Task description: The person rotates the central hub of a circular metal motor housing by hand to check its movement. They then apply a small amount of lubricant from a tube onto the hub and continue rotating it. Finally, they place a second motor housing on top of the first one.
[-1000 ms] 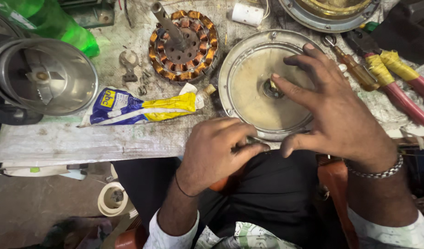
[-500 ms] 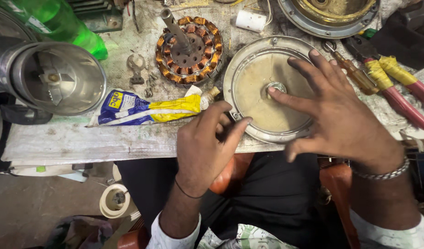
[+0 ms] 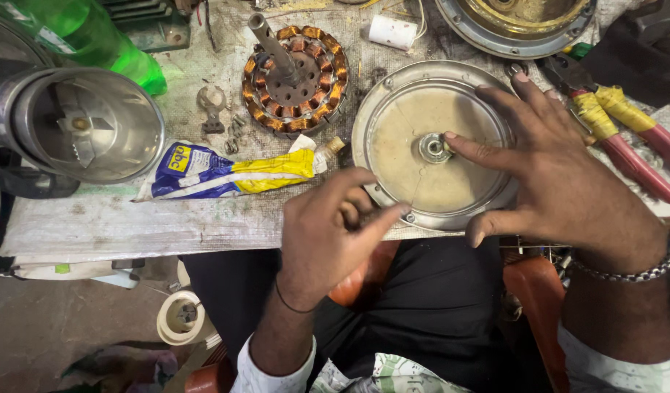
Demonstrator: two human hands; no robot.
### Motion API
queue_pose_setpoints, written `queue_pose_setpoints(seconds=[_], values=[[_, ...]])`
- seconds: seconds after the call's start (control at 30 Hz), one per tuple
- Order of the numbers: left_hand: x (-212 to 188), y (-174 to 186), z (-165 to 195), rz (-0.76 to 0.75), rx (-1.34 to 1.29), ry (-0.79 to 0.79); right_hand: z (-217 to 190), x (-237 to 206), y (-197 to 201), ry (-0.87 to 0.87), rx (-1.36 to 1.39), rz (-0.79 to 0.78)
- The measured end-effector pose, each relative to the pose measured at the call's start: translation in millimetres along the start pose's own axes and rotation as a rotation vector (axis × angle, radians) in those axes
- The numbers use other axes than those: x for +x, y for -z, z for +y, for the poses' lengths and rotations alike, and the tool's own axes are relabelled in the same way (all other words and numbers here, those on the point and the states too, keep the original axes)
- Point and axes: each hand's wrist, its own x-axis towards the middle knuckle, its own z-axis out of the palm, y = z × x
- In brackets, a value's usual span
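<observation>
Left hand (image 3: 327, 233) loosely curled, index finger and thumb extended rightward, thin band on its wrist, right hand (image 3: 560, 182) spread flat and wide, fingers fanned leftward, thumb low, beaded bracelet at wrist, white cuffs

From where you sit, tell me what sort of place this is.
Likely a small appliance repair bench: a copper-wound motor stator, an opened round metal cover under the right hand, and red-handled pliers.
</observation>
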Motion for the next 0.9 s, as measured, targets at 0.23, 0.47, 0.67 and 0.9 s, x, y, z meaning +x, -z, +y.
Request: queue_pose_setpoints(seconds=[0.23, 0.47, 0.67, 0.9], values=[[0, -1, 2, 0.087, 0.065, -0.061, -8, -4, 9, 0.126, 0.045, 0.079], [2, 8, 2, -0.094, -0.029, -0.065, -17, 8, -2, 0.051, 0.020, 0.060], [4, 6, 2, -0.126, -0.056, -0.015, -23, 8, -8, 0.033, -0.116, 0.067], [3, 7, 2, -0.131, -0.024, -0.027, -34, 9, -3, 0.152, -0.213, 0.137]])
